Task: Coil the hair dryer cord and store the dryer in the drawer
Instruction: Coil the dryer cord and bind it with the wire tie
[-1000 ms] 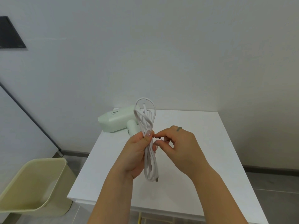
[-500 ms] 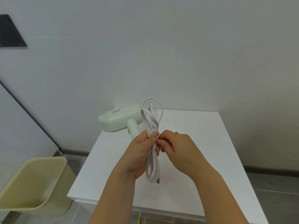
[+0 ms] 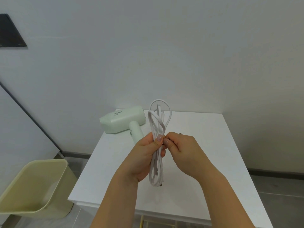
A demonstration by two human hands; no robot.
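A pale green hair dryer (image 3: 122, 120) lies on its side at the back left of the white table (image 3: 205, 145), its handle pointing toward me. The white cord (image 3: 157, 168) is gathered into long loops held upright above the table. My left hand (image 3: 144, 155) grips the bundle round its middle, thumb across the front. My right hand (image 3: 182, 150) pinches the strands at the same spot, fingertips against the left thumb. Loops stick up above the hands and hang below them, with the plug end at the bottom. No drawer shows.
A pale yellow bin (image 3: 34, 186) stands on the floor to the left of the table. A white wall rises right behind the table. A dark panel (image 3: 11, 32) hangs on the wall at upper left. Grey floor lies to the right.
Both hands have shifted slightly right and up with the cord bundle. My right hand's fingers have closed in tighter against the strands beside the left thumb.
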